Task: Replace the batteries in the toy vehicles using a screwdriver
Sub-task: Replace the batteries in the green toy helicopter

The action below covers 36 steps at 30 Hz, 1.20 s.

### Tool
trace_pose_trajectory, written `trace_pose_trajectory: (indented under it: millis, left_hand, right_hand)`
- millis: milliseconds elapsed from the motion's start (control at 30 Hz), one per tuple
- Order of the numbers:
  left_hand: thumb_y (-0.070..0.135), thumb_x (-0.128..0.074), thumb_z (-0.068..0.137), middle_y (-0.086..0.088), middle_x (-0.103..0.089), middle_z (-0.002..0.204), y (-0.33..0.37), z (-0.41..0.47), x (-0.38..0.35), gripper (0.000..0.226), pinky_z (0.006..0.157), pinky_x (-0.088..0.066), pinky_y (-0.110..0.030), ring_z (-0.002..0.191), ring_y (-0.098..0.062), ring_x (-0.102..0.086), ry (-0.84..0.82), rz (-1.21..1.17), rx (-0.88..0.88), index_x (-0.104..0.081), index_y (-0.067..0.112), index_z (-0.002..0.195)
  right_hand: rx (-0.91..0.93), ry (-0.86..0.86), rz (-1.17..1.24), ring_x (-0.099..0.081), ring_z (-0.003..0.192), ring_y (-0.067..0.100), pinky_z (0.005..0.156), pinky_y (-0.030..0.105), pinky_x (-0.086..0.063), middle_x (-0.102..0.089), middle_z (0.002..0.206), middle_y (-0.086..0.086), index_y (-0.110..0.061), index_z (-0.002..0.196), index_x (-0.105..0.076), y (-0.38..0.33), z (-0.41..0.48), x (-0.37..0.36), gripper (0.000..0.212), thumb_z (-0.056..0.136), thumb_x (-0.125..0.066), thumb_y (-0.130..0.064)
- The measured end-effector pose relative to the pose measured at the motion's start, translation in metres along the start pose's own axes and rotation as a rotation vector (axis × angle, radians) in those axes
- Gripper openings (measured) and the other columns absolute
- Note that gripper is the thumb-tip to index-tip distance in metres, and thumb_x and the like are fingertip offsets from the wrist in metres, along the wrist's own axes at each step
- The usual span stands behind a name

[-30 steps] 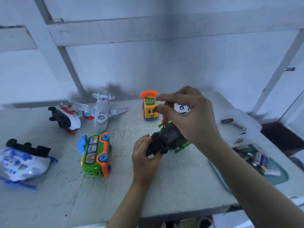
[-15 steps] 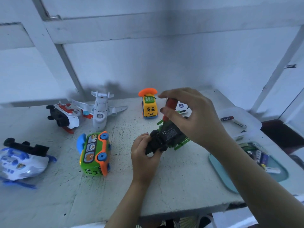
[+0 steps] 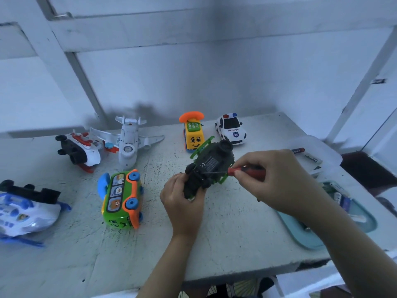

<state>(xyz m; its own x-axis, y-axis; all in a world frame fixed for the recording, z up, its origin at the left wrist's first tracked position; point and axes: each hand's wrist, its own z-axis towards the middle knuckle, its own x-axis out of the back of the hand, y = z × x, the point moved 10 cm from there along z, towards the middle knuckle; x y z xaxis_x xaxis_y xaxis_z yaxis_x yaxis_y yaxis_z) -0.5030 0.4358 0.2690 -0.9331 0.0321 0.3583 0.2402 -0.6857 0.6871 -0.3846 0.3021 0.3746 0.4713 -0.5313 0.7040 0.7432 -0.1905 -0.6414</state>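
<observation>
A green toy vehicle [image 3: 211, 163] lies upside down at the table's centre, its black underside with a label facing up. My left hand [image 3: 182, 197] grips its near end. My right hand [image 3: 277, 179] holds a red-handled screwdriver [image 3: 247, 170] almost level, its thin shaft pointing left with the tip on the vehicle's underside. To the right, loose batteries [image 3: 298, 150] lie on a clear lid [image 3: 322, 150], and more batteries sit in a teal tray [image 3: 343, 233] partly hidden behind my right arm.
Other toys stand on the white table [image 3: 236, 244]: a green and orange bus [image 3: 122, 198], a white airplane [image 3: 129, 140], a red and white vehicle [image 3: 80, 150], a blue and white one [image 3: 23, 211] at far left, a yellow phone car [image 3: 193, 133] and a police car [image 3: 231, 129].
My right hand has moved from above the vehicle to its right side, swinging the screwdriver from upright to nearly level. The police car, hidden before, now shows.
</observation>
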Motion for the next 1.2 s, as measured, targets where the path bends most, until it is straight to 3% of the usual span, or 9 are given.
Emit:
trace_pose_trajectory:
  millis: [200,267,367,467,700,933,1033,1100,1200]
  left_hand:
    - [0.035,-0.065,0.070,-0.010,-0.068,0.089,-0.003,0.002,-0.001,0.044,0.070,-0.052,-0.054,0.082,-0.030,-0.063,-0.011,-0.028,0.006,-0.069,-0.001,0.094]
    - [0.034,-0.065,0.070,-0.011,-0.069,0.088,-0.004,0.002,-0.001,0.043,0.069,-0.052,-0.053,0.081,-0.030,-0.064,-0.004,-0.019,0.005,-0.069,-0.001,0.094]
    - [0.025,-0.076,0.065,-0.008,-0.068,0.085,-0.008,0.000,-0.001,0.034,0.073,-0.049,-0.046,0.080,-0.028,-0.064,0.026,0.038,0.018,-0.069,0.002,0.090]
    - [0.012,-0.089,0.056,-0.006,-0.067,0.085,-0.014,-0.003,-0.001,0.040,0.074,-0.029,-0.028,0.086,-0.019,-0.057,0.053,0.079,0.061,-0.067,0.004,0.088]
    - [0.011,-0.090,0.057,-0.009,-0.067,0.086,-0.014,-0.003,0.000,0.040,0.073,-0.023,-0.025,0.087,-0.015,-0.051,0.058,0.067,0.071,-0.067,0.002,0.088]
    - [0.021,-0.080,0.061,-0.010,-0.066,0.088,-0.013,-0.001,0.001,0.039,0.072,-0.049,-0.045,0.084,-0.026,-0.058,0.028,-0.010,0.091,-0.067,0.000,0.090]
    - [0.022,-0.079,0.063,-0.004,-0.065,0.087,-0.007,0.000,0.003,0.037,0.079,-0.046,-0.028,0.086,-0.014,-0.055,0.012,-0.086,0.061,-0.067,0.001,0.090]
    - [0.026,-0.075,0.066,0.004,-0.060,0.086,0.004,0.001,0.003,0.035,0.079,-0.038,-0.006,0.084,-0.001,-0.047,0.005,-0.130,0.007,-0.067,0.000,0.088]
    - [0.024,-0.074,0.065,0.007,-0.057,0.088,0.011,0.001,0.000,0.035,0.077,-0.039,-0.010,0.084,0.001,-0.046,-0.021,-0.148,-0.016,-0.067,0.000,0.088]
  right_hand:
    - [-0.095,-0.049,0.118,-0.055,0.042,0.009,0.041,0.024,-0.050,-0.064,0.059,0.002,-0.012,0.076,-0.067,0.013,-0.006,-0.014,0.009,0.085,-0.065,-0.013]
    - [-0.097,-0.056,0.111,-0.056,0.045,0.010,0.038,0.020,-0.044,-0.064,0.060,0.001,-0.012,0.078,-0.063,0.015,-0.008,-0.019,0.009,0.086,-0.065,-0.015]
    - [-0.064,-0.107,0.037,-0.055,0.047,0.011,0.048,0.027,-0.046,-0.064,0.060,0.003,-0.017,0.084,-0.056,0.015,-0.013,-0.032,0.009,0.090,-0.061,-0.021]
    - [-0.003,-0.098,-0.020,-0.048,0.046,0.008,0.047,0.024,-0.039,-0.057,0.056,0.000,-0.019,0.085,-0.048,0.013,-0.020,-0.042,0.011,0.093,-0.055,-0.021]
    - [0.138,0.047,-0.190,-0.039,0.038,0.010,0.036,0.023,-0.037,-0.040,0.057,-0.011,-0.025,0.087,-0.035,-0.001,-0.041,-0.051,0.011,0.097,-0.036,-0.031]
    - [0.017,0.131,0.106,-0.042,0.041,0.006,0.041,0.011,-0.031,-0.052,0.047,0.002,-0.014,0.082,-0.062,0.013,-0.022,-0.014,0.009,0.091,-0.061,-0.012]
    - [-0.042,0.169,0.179,-0.052,0.047,0.006,0.049,0.012,-0.042,-0.060,0.054,-0.004,-0.020,0.087,-0.065,0.018,-0.016,-0.003,0.007,0.082,-0.071,-0.021]
    - [-0.113,0.252,0.360,-0.065,0.059,0.008,0.060,0.019,-0.054,-0.069,0.068,-0.001,-0.021,0.093,-0.061,0.026,-0.015,0.006,0.028,0.072,-0.079,-0.027]
    - [-0.118,0.415,0.579,-0.072,0.075,0.014,0.078,0.028,-0.057,-0.075,0.080,-0.001,-0.012,0.098,-0.059,0.030,-0.012,0.018,0.036,0.070,-0.081,-0.017]
